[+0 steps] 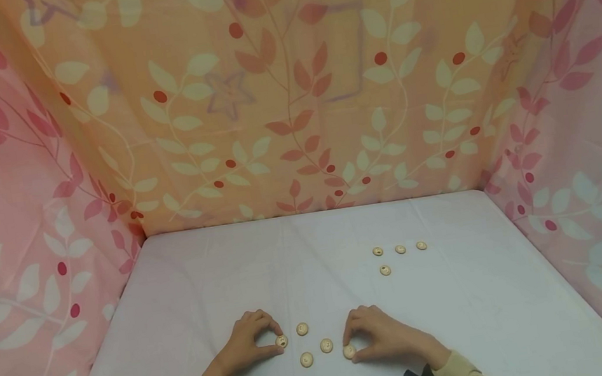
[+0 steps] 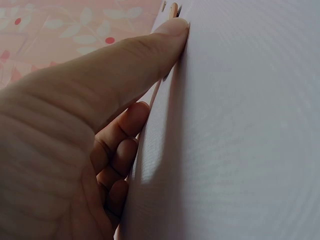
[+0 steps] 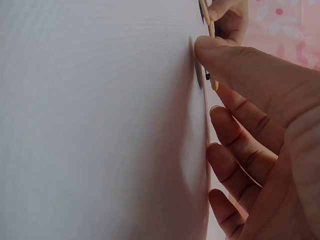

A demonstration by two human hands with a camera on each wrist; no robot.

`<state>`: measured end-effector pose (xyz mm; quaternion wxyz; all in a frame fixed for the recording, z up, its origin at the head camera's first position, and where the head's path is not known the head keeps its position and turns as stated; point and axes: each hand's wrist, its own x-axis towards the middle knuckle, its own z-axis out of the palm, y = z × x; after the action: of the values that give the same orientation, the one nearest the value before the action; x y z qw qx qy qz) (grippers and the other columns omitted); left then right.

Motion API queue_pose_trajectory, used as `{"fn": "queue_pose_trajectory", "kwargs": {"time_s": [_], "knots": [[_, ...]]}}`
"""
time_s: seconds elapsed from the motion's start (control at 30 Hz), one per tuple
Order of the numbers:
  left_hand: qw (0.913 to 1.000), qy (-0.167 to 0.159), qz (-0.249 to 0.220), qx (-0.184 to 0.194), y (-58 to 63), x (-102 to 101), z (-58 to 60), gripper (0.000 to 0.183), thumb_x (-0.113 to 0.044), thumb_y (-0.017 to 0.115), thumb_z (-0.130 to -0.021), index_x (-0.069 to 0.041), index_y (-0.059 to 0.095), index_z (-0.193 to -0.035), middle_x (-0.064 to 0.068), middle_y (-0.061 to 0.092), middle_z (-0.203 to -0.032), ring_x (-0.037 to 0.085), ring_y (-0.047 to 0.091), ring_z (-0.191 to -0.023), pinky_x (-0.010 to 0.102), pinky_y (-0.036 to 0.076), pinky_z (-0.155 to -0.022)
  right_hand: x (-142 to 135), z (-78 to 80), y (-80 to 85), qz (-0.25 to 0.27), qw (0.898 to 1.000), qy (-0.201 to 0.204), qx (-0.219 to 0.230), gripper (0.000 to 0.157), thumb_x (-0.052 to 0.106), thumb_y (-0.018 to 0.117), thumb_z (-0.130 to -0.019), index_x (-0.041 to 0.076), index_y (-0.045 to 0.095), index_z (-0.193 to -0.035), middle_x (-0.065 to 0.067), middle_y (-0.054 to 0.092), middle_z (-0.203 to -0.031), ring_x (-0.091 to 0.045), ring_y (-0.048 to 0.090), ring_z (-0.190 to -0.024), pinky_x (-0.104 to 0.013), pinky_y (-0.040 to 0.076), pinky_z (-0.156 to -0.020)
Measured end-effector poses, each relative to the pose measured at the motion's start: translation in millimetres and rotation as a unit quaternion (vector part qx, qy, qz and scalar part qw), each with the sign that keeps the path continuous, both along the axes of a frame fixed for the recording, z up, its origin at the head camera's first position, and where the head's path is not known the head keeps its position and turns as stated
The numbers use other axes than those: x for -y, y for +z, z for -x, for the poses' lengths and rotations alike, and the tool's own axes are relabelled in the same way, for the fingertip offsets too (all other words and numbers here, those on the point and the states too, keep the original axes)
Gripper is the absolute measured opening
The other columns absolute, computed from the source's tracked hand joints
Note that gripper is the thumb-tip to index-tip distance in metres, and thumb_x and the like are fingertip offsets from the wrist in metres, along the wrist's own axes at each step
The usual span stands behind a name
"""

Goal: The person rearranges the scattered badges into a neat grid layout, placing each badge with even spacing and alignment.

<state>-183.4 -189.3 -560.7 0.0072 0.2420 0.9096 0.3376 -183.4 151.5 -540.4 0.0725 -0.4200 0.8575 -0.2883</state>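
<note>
Small round wooden discs with dark markings lie on a white table. My left hand pinches one disc at its edges between thumb and index finger. To the right, my right hand holds another disc the same way, low at the tabletop. Between the hands lie three more: an upper disc, a lower disc and a middle disc nearest the right hand. In the right wrist view, the thumb covers part of its disc, and the other fingers curl loosely beside the table.
Farther back on the right, three discs form a row, with the middle one between two others, and a single disc sits just in front. Flower-patterned curtains surround the white table at the back and both sides.
</note>
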Motion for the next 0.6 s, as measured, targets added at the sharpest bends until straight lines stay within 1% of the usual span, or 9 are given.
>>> {"fn": "queue_pose_trajectory", "kwargs": {"time_s": [0.1, 0.27, 0.47, 0.6], "knots": [[1.0, 0.001, 0.0, -0.003, -0.5, 0, -0.1, 0.026, -0.047, 0.075, -0.069, -0.037, 0.059, -0.088, -0.023, 0.051, -0.097, 0.006, 0.042, -0.096, 0.037, 0.03, -0.081, -3, 0.9, 0.1, -0.001, 1.0, -0.012, 0.007, 0.026, 0.043, 0.073, -0.073, 0.032, 0.063, -0.095, 0.02, 0.054, -0.096, -0.001, 0.046, -0.092, -0.028, 0.033, -0.083], [1.0, 0.001, -0.001, -0.005, -1.6, 0, 0.4, 0.026, -0.047, 0.075, -0.069, -0.037, 0.059, -0.087, -0.024, 0.051, -0.097, 0.008, 0.042, -0.097, 0.038, 0.031, -0.082, -8, 5.0, -4.2, -0.004, 1.0, -0.024, -0.007, 0.025, 0.042, 0.073, -0.074, 0.033, 0.062, -0.095, 0.021, 0.054, -0.096, 0.0, 0.046, -0.092, -0.029, 0.033, -0.083], [1.0, 0.002, 0.002, -0.008, -2.0, 0, 0.9, 0.026, -0.047, 0.075, -0.069, -0.037, 0.06, -0.087, -0.024, 0.051, -0.096, 0.008, 0.042, -0.097, 0.037, 0.03, -0.081, -17, 9.0, -4.3, 0.004, 0.999, -0.037, 0.0, 0.022, 0.039, 0.073, -0.076, 0.033, 0.062, -0.094, 0.02, 0.054, -0.097, -0.001, 0.047, -0.093, -0.031, 0.033, -0.085], [1.0, 0.0, -0.001, -0.008, -1.8, 0, 0.7, 0.026, -0.046, 0.076, -0.069, -0.036, 0.06, -0.087, -0.024, 0.052, -0.096, 0.007, 0.042, -0.097, 0.037, 0.031, -0.082, -22, 11.9, -4.4, -0.001, 0.999, -0.047, -0.005, 0.023, 0.04, 0.073, -0.075, 0.033, 0.062, -0.094, 0.02, 0.053, -0.096, 0.0, 0.047, -0.093, -0.032, 0.034, -0.086]]}}
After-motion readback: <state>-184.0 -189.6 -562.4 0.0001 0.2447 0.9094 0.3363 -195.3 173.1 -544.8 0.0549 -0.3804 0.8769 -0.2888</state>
